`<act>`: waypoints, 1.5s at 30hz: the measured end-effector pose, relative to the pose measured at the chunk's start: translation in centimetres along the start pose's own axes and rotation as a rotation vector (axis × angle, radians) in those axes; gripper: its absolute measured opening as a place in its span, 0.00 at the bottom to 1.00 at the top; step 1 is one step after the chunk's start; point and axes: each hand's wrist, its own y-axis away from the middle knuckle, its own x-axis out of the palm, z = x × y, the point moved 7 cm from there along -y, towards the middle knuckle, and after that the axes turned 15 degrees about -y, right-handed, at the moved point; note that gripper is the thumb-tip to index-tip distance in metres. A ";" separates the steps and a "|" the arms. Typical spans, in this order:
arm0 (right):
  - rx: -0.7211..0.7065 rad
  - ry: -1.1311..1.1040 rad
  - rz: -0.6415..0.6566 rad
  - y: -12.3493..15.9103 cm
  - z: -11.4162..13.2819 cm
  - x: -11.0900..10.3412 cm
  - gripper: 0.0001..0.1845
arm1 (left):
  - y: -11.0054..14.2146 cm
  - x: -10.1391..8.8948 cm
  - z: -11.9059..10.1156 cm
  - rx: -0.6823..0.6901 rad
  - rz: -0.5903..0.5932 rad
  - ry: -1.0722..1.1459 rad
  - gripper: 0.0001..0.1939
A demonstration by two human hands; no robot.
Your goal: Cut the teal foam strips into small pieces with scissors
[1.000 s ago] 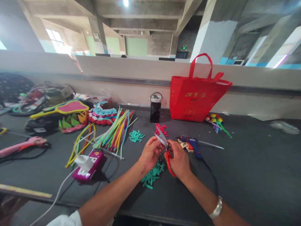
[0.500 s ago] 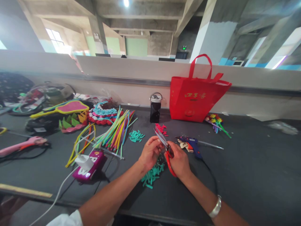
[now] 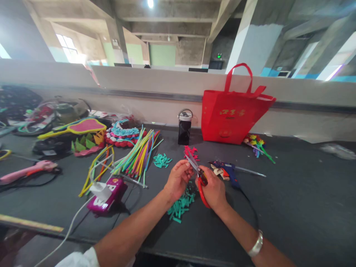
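Note:
My right hand [image 3: 213, 187] is closed around the red handles of a pair of scissors [image 3: 204, 193], whose blades point up and to the left. Close beside the blades, my left hand [image 3: 179, 178] is pinched, thumb against fingers; whatever it holds is too small to make out. Below both hands lies a pile of cut teal strips [image 3: 180, 207], partly covered by the left hand. A small heap of pink-red pieces [image 3: 191, 151] sits just beyond the scissor tips. Left of it is another heap of teal pieces [image 3: 162, 160].
Colourful pipe cleaners [image 3: 140, 155] fan out at left, near a purple power strip [image 3: 107, 196] with a white plug. A blue glue gun [image 3: 229, 172] lies at right, its cord running forward. Behind stand a dark bottle [image 3: 184, 129] and a red bag [image 3: 233, 118].
Both hands stay almost in place, the scissors still at the left fingertips. The whole view has shifted very slightly.

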 end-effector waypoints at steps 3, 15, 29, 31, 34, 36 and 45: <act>0.008 0.009 0.025 0.0 0.3 0.2 0.21 | 0.0 0.1 0.0 -0.004 0.004 -0.010 0.08; 0.014 0.037 0.017 0.1 0.3 0.1 0.21 | -0.1 -0.2 0.1 0.006 -0.010 -0.011 0.09; 0.019 -0.047 0.036 0.3 0.0 0.5 0.20 | -0.1 -0.1 0.0 0.001 0.002 -0.030 0.09; 0.015 -0.070 0.038 0.3 0.0 0.6 0.20 | -0.1 -0.1 0.0 0.008 0.012 -0.033 0.09; 0.006 -0.096 -0.002 0.2 0.0 0.4 0.19 | -0.3 -0.3 -0.2 0.016 0.003 -0.049 0.08; 0.024 -0.131 -0.042 0.0 -0.4 0.0 0.17 | -0.5 -0.7 -0.6 0.035 -0.024 -0.071 0.08; 0.060 -0.285 -0.107 -0.5 -1.6 -0.8 0.15 | -2.1 -4.5 -3.9 0.254 -0.290 -0.553 0.05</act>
